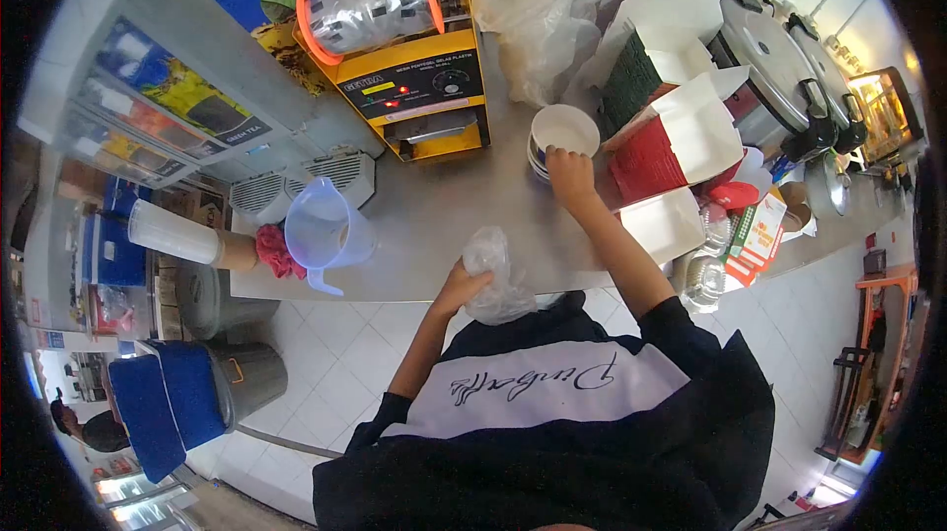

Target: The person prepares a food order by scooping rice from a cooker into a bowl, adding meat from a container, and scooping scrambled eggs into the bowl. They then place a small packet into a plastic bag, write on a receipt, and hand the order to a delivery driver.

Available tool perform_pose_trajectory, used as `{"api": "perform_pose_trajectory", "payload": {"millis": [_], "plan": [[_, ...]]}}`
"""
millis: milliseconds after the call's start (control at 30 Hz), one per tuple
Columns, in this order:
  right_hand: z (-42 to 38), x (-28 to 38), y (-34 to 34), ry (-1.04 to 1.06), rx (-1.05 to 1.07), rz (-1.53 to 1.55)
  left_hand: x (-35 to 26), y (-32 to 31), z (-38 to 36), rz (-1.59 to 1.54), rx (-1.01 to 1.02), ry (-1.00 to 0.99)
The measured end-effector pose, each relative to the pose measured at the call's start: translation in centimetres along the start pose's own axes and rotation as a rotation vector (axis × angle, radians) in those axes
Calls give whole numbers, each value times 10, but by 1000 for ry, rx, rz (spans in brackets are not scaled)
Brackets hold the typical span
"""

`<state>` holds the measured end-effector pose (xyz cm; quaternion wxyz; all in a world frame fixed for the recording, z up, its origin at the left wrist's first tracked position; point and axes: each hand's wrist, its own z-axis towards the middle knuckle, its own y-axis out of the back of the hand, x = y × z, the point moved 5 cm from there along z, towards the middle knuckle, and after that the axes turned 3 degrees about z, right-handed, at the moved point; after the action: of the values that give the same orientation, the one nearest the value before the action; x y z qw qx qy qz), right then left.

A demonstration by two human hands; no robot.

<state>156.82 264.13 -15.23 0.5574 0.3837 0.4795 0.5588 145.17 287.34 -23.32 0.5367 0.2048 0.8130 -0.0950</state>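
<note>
My left hand [464,286] is closed around a crumpled clear plastic bag [496,280] at the counter's front edge. Farther up the counter, my right hand [571,177] has its fingers curled over the near rim of a small stack of white bowls [565,125]; the fingertips are partly hidden inside the top one. Just right of the bowls stand open takeaway boxes, a red one [641,158] and a green one [631,82]. Behind them lies a heap of clear plastic bags [533,23].
A yellow cup-sealing machine [414,87] stands at the back. Left on the steel counter [414,215] are a translucent blue jug [321,230], a pink cloth [280,252] and stacked cups [178,232]. Large lidded pots [755,48] are at the right. Another person [94,424] is far left.
</note>
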Motion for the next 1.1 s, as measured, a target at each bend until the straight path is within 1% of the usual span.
{"api": "perform_pose_trajectory", "payload": {"millis": [67,100,167,200,233,267,300,333,400,433,500,533,600,633,667,733,800,833,867,933,1033,1100], "plan": [[3,-4,10,-78,-39,3,7,-2,4,-47,-18,-62],[2,-2,25,-51,-132,40,9,-3,6,-68,-25,-93],[-11,6,67,-6,-318,112,-3,4,3,-124,-177,-2],[-22,16,86,85,-337,150,-6,9,2,-150,-248,47],[-37,26,98,173,-355,186,5,21,7,-213,-348,52],[-57,35,98,287,-375,274,18,34,10,-276,-447,59],[-78,44,95,400,-396,362,12,43,9,-250,-523,56],[-96,49,82,416,-320,363,4,53,8,-222,-598,50],[-127,55,46,452,-174,366,22,78,20,-288,-730,-86],[-136,51,24,424,-100,325,29,88,23,-322,-796,-157],[-152,42,-12,364,49,247,29,92,22,-551,-699,-136],[-148,41,0,340,-4,355,24,93,22,-662,-643,-125],[-139,40,33,274,-106,554,16,85,26,-900,-515,-23],[-131,40,53,198,0,771,8,72,29,-1010,-435,47],[-122,44,67,112,98,990,-15,54,27,-968,-319,64],[-113,58,79,92,0,1197,-56,12,19,-889,-94,90],[-104,69,73,8,10,1184,-54,-20,18,-805,-127,81],[-102,70,69,-25,17,1180,-60,-27,19,-820,-81,66],[-103,63,67,-84,-32,1170,-66,-34,19,-834,-35,51],[-105,48,67,-188,-121,1147,-117,-50,6,-976,187,14],[-110,47,78,-33,-199,1044,-141,-69,-4,-966,58,101],[-112,49,92,66,-185,980,-142,-74,1,-981,208,21]]}}
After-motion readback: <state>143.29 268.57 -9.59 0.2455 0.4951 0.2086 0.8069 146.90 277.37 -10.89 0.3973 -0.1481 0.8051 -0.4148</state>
